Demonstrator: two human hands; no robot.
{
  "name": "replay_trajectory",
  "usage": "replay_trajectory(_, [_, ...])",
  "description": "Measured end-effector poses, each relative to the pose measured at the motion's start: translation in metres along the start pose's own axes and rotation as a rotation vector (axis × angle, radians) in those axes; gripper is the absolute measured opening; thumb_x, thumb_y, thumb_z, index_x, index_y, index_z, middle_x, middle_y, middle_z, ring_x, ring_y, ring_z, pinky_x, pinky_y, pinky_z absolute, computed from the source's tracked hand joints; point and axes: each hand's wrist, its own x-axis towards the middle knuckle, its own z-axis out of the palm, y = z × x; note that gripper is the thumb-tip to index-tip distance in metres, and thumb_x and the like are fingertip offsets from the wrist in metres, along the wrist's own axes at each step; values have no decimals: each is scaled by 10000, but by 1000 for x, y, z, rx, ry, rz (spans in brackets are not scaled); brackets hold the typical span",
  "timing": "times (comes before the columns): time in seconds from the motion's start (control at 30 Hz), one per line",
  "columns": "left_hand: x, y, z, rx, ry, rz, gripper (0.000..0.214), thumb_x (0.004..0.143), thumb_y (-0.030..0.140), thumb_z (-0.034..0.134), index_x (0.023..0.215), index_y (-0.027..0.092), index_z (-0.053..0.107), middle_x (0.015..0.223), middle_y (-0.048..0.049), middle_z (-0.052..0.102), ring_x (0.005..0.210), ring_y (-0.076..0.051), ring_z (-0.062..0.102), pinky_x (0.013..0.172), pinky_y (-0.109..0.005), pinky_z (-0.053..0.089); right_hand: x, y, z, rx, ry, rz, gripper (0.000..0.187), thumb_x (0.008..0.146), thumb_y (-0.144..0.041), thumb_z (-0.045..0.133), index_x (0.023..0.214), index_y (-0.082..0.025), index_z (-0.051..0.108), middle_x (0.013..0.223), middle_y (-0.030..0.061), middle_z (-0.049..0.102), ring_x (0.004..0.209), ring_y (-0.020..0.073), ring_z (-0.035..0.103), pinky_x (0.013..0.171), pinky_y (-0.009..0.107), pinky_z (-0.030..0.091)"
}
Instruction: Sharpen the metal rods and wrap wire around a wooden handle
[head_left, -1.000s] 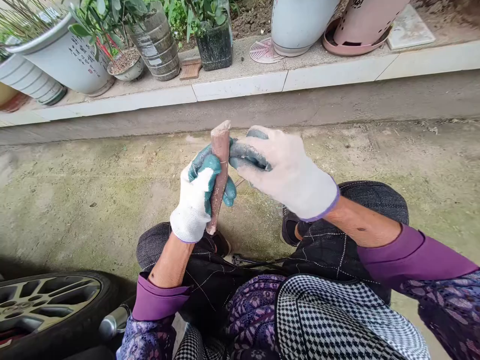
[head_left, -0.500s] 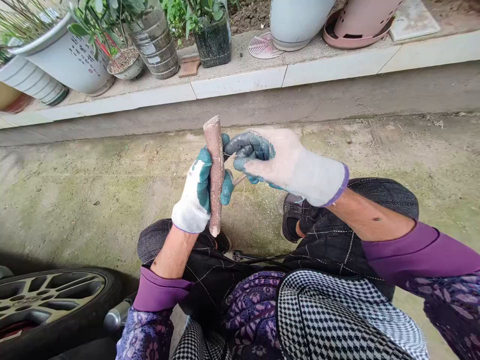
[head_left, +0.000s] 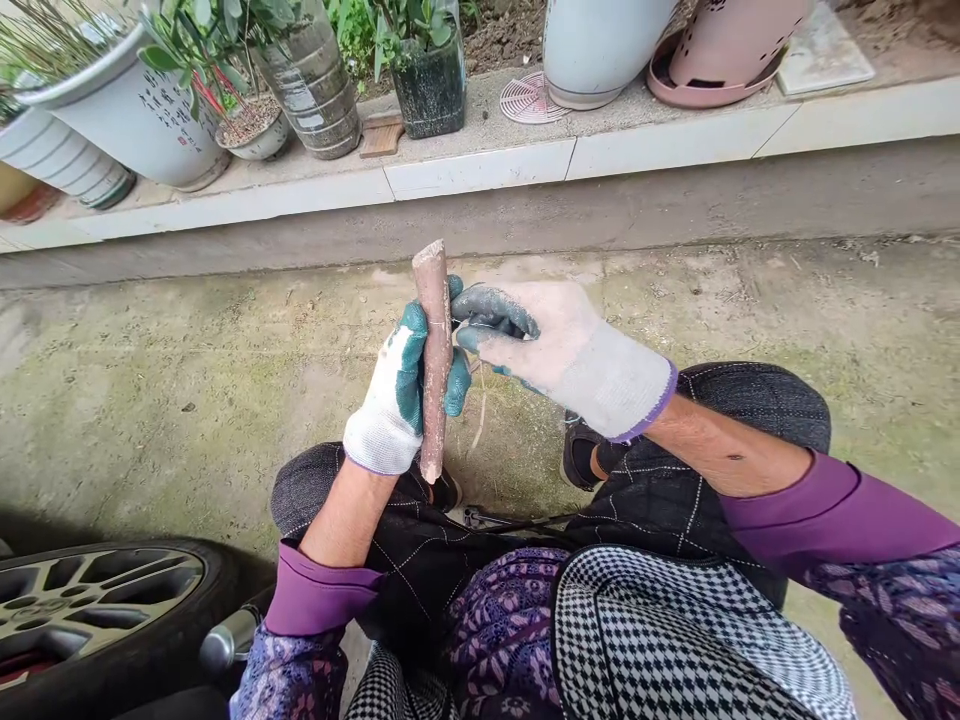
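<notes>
In the head view, my left hand [head_left: 390, 390], in a white glove with a green coated palm, is closed around a short brown stick [head_left: 435, 370]. The stick stands nearly upright, its pale cut end at the top. My right hand [head_left: 547, 340], gloved the same way, is just right of the stick, its fingers curled and fingertips close to or touching the stick's side. What the right fingers pinch is too small to make out. A thin pale strip [head_left: 481, 410] hangs below the right hand, and a fine pale line crosses the stick.
Potted plants stand on a tiled ledge [head_left: 480, 168] ahead, among them a white pot [head_left: 161, 115] and a pink pot [head_left: 727, 45]. A car wheel [head_left: 97, 610] is at the lower left. My knees are bent above the mossy concrete ground [head_left: 150, 370].
My right hand has shifted slightly left and down, and its thumb has moved nearer the stick. The thin strip now hangs lower. My left hand still grips the stick.
</notes>
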Motion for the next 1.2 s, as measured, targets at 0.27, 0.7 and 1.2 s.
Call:
replay_trajectory(0.27, [-1,-3,-4,101,-109,74,504,861,660,686,1159,253,694,561,37,599,375,-119,519,333,-221,400,4,0,-5,-41,-45,-38,99,874,-192,547,791,-191,601,773,20,679,689,151,553,671,319,450])
replay_trajectory(0.7, [-8,1,-4,128,-133,91,505,895,661,659,1161,233,687,618,21,623,370,-106,506,346,-239,411,-3,4,-9,-231,-87,-99,112,908,-241,596,852,-198,681,868,33,725,783,187,633,731,326,484])
replay_trajectory(1.2, [-11,1,-8,199,-208,91,513,909,659,633,1112,195,711,520,13,603,359,-122,517,341,-218,409,-4,2,-18,-727,-180,-207,239,949,-372,554,969,-191,709,888,77,729,720,200,601,617,323,381])
